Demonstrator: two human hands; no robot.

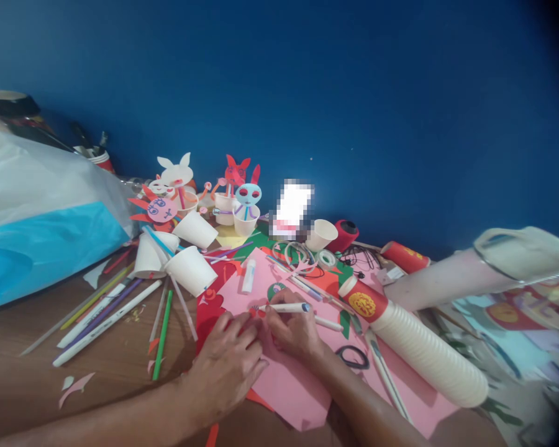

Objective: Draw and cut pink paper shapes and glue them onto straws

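Note:
My right hand (292,327) is shut on a white marker (284,307) with a blue-ringed end, its tip near a small red paper piece (256,312). My left hand (226,366) lies just beside it, with its fingertips on that red piece. Both hands rest over a pink paper sheet (289,385), which lies on a wooden table (116,354). A white glue stick (248,276) stands out on the sheet, above my hands. A second white pen (328,323) lies on the sheet to the right of my right hand.
Paper-cup animal figures (223,198) and loose white cups (190,270) stand at the back, by a blue wall (279,81). Pens and straws (107,316) lie to the left, beside a plastic bag (41,217). A long stack of paper cups (423,351) lies to the right.

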